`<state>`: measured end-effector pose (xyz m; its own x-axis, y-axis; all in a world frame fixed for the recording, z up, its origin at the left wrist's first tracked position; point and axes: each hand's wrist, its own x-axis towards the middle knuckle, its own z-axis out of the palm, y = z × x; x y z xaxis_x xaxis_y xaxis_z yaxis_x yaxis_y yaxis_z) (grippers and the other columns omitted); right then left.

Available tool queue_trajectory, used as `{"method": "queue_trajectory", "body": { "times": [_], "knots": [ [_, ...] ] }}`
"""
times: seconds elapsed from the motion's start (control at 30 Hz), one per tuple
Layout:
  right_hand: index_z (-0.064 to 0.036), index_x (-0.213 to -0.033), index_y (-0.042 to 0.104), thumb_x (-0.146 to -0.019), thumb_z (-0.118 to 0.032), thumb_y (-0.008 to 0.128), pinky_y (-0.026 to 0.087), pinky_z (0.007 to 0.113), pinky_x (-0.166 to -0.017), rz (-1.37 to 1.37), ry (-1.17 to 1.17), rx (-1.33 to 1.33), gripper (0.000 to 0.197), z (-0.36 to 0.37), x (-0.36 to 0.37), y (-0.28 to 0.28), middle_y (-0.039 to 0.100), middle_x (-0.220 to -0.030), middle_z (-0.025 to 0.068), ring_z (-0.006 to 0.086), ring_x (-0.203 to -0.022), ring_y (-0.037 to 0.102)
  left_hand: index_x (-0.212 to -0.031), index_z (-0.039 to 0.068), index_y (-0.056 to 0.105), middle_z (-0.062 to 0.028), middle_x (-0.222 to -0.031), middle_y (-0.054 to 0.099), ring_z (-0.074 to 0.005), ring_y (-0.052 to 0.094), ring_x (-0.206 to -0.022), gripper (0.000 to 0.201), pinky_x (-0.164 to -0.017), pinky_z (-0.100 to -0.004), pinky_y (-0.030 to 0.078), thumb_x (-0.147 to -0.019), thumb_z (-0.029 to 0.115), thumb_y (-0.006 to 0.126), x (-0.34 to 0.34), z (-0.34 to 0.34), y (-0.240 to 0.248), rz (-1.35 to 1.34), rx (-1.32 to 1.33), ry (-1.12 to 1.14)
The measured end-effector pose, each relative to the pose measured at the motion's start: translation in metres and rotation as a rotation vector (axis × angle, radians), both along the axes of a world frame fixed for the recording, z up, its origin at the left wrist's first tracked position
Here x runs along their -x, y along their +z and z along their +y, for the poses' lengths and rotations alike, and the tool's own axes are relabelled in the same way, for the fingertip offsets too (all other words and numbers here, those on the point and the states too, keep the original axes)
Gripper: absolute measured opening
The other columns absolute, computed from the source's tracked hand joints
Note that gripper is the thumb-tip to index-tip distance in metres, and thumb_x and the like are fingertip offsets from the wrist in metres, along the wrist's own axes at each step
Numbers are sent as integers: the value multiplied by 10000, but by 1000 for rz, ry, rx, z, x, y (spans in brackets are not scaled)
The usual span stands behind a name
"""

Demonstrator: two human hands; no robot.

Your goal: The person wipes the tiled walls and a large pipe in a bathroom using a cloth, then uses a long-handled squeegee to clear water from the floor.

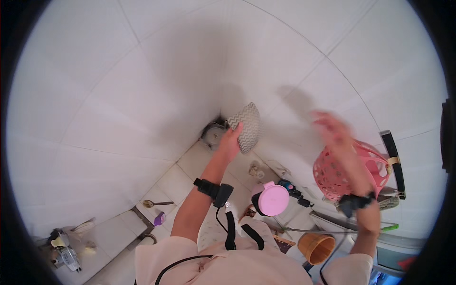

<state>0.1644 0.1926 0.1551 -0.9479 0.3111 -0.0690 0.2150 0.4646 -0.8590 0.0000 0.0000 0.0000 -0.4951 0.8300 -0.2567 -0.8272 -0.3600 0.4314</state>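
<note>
Left hand [231,138] is raised to the white tiled wall [142,85]; a grey zigzag-patterned cloth [249,124] is gripped in its closed fingers and pressed flat against the tiles, right beside the wall corner; a dark wrist strap with a cable is worn on that forearm.

Right hand [335,130] is lifted well right of the cloth, motion-blurred; whether its fingers are spread or curled cannot be told; nothing is clearly held; a pink perforated basket [349,171] hangs just below it against the wall.

Below the cloth a small round grey fitting [214,135] is seen at the corner; lower right of the cloth, a pink round device [272,199]; further down, a wooden bucket [316,247]; far lower left of the cloth, on the tiled ledge, a small strainer [149,204] and a purple object [159,219].

Step judged in hand: wiping of the wall tiles at the corner; the next move appears to call for steady pressure and a sweep of the cloth clear of the fitting and the basket.
</note>
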Motion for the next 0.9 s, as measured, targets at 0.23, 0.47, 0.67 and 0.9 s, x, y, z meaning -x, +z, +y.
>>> {"method": "queue_trajectory", "body": {
  "times": [0.23, 0.47, 0.67, 0.9],
  "knots": [
    [-45, -1192, 518, -934, -416, 483, 504, 322, -789, -282, -58, 730, 453, -120, 97, -102, 606, -1059, 90, 188, -910, 611, -1305, -33, 402, -113, -1234, 536, -189, 515, -1110, 506, -927, -305, 397, -943, 307, 497, 26, -82, 25, 740, 554, -105],
    [-94, -1177, 526, -950, -353, 472, 502, 319, -779, -78, -324, 1275, 349, -181, 168, -145, 605, -1063, 34, 156, -912, 597, -1297, -16, 432, -170, -1299, 495, -256, 463, -1210, 457, -1018, -329, 327, -941, 267, 486, 55, -111, 20, 1352, 733, 154],
    [-67, -1188, 514, -959, -247, 462, 478, 280, -806, 352, -521, 1038, 295, -160, 248, -103, 600, -1058, 27, 159, -931, 582, -1301, -26, 432, -178, -1359, 441, -293, 391, -1285, 433, -1067, -385, 273, -897, 108, 514, 110, -145, 121, 1660, 828, 628],
    [16, -1366, 290, -950, -191, 426, 292, 339, -1052, 679, -498, 95, 484, -176, 366, -112, 294, -1428, 180, 296, -1329, 287, -1282, -18, 443, -227, -1364, 393, -341, 341, -1301, 372, -1064, -435, 276, -943, 130, 484, 167, -214, 235, 2110, 1213, 1586]
  ]
}}
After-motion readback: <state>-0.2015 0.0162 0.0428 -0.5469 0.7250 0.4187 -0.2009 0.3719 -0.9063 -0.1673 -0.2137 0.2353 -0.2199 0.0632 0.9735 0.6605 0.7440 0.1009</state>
